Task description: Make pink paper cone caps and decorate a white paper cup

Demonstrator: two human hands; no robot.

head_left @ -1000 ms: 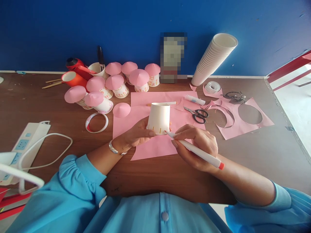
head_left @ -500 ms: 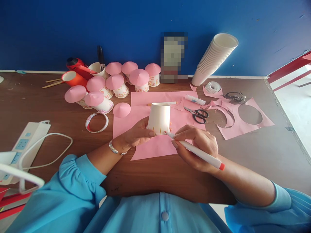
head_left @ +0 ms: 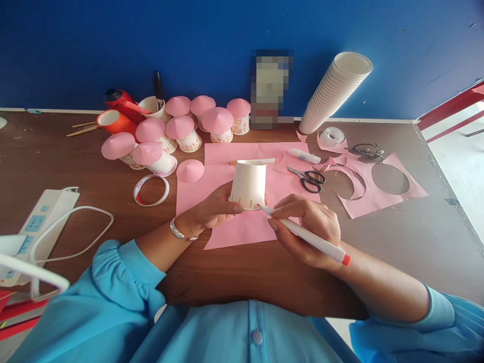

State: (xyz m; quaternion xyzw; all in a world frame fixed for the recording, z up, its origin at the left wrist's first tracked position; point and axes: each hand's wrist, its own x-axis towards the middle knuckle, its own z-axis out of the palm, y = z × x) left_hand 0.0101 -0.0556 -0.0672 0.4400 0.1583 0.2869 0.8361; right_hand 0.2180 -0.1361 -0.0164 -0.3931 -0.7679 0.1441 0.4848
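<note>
My left hand (head_left: 217, 205) grips a white paper cup (head_left: 248, 181), thumb along its lower edge, the narrow end up. Several short yellow-orange strokes run along the cup's lower part. In my right hand (head_left: 308, 227) is a white marker (head_left: 317, 242) with a red end, its tip at the lower right of the cup. Pink paper (head_left: 245, 229) lies beneath both hands. Beyond the cup rest another marker (head_left: 260, 161) and scissors (head_left: 310, 177) with black handles.
Several cups with pink cone roofs (head_left: 217, 121) stand at the back left, near a loose pink cone (head_left: 190, 171) and a tape roll (head_left: 151, 190). A tall paper cup stack (head_left: 335, 91) leans against the blue wall. A power strip (head_left: 36, 227) lies left; pink offcuts (head_left: 385, 186) lie right.
Both hands, the cup and the marker stay almost in place. The whole view has shifted very slightly.
</note>
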